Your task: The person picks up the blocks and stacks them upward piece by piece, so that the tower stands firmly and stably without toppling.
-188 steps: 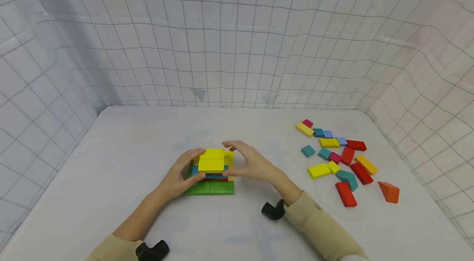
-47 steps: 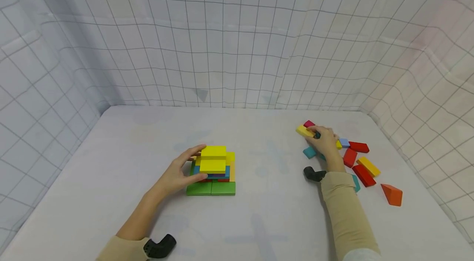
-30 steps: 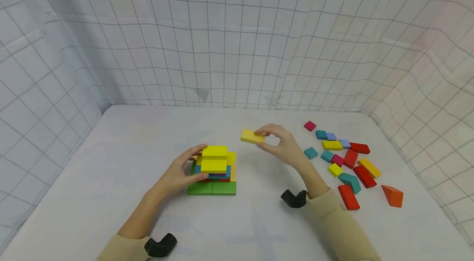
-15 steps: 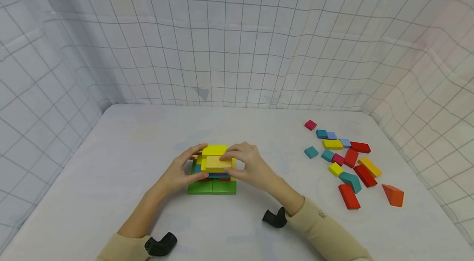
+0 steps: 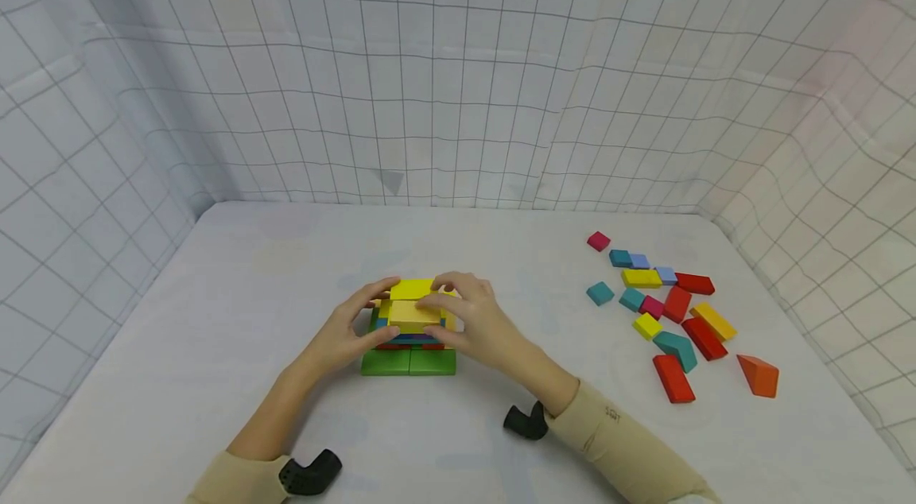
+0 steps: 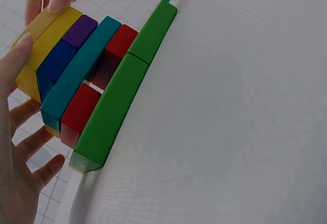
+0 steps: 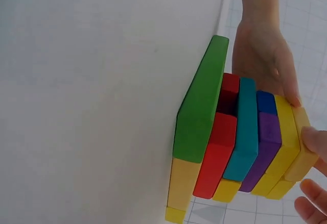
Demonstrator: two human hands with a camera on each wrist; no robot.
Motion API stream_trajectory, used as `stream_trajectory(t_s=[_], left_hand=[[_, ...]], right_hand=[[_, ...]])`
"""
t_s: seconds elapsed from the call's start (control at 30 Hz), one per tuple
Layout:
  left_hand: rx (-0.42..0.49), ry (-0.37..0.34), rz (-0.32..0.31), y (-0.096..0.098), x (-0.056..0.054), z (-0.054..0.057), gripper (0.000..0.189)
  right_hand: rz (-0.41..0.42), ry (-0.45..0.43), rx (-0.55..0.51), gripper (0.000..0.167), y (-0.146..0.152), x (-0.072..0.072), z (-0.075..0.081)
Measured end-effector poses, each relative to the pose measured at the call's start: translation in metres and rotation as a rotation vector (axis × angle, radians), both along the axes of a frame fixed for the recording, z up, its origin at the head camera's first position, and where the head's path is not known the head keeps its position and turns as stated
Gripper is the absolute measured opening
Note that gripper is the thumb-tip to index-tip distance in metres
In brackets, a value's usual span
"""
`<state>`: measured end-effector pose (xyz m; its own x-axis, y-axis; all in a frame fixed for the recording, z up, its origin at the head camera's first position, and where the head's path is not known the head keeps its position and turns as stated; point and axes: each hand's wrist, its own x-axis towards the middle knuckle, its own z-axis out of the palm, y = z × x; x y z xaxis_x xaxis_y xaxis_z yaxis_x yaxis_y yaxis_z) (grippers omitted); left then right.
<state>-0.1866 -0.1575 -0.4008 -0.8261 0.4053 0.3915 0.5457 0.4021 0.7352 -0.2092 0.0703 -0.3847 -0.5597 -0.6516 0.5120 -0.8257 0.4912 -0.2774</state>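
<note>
A layered stack of wooden blocks stands on the table, with green blocks (image 5: 386, 362) at the bottom and red, teal (image 6: 82, 68), blue and purple (image 7: 269, 132) blocks between them and the yellow ones above. Topmost at the front lies a pale yellow block (image 5: 408, 316), flush over a brighter yellow block (image 6: 56, 35). My right hand (image 5: 487, 325) pinches its right end between thumb and fingers. From the left, my left hand (image 5: 352, 327) spans the stack, thumb at the front corner and index finger at the back; its lower fingers spread free in the left wrist view.
Loose blocks lie scattered on the right side of the table: several red ones (image 5: 673, 378), yellow (image 5: 642, 278), a teal angled piece (image 5: 675, 350), small cubes and an orange wedge (image 5: 758, 375). A white gridded curtain (image 5: 458, 91) surrounds the table.
My right hand went to the loose blocks, picked up the pale yellow block, carried it left and set it onto the stack's front top, shifting it slightly left. The left hand stayed at the stack.
</note>
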Motion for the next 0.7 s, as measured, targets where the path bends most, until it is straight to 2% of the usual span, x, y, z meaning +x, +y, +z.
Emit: stream_trajectory(t_s=[0.1, 0.23, 0.33, 0.47, 0.6, 0.7], left_hand=[[0.003, 0.01, -0.003, 0.0, 0.0, -0.001, 0.061], [0.007, 0.006, -0.004, 0.0, 0.0, 0.0, 0.062], [0.006, 0.004, -0.002, -0.004, -0.008, -0.015, 0.064], [0.003, 0.011, 0.001, -0.007, -0.013, -0.025, 0.066], [0.006, 0.002, 0.002, -0.002, -0.004, -0.008, 0.064], [0.004, -0.007, 0.004, 0.0, -0.001, -0.001, 0.063]], right_hand=[[0.012, -0.153, -0.017, 0.055, 0.003, -0.007, -0.001], [0.1, -0.436, -0.037, 0.072, 0.011, -0.019, -0.001], [0.16, -0.578, -0.057, 0.069, 0.015, -0.025, -0.002], [0.194, -0.601, -0.08, 0.062, 0.016, -0.03, -0.004], [0.204, -0.578, -0.09, 0.06, 0.015, -0.032, -0.004], [0.209, -0.556, -0.096, 0.059, 0.014, -0.032, -0.005]])
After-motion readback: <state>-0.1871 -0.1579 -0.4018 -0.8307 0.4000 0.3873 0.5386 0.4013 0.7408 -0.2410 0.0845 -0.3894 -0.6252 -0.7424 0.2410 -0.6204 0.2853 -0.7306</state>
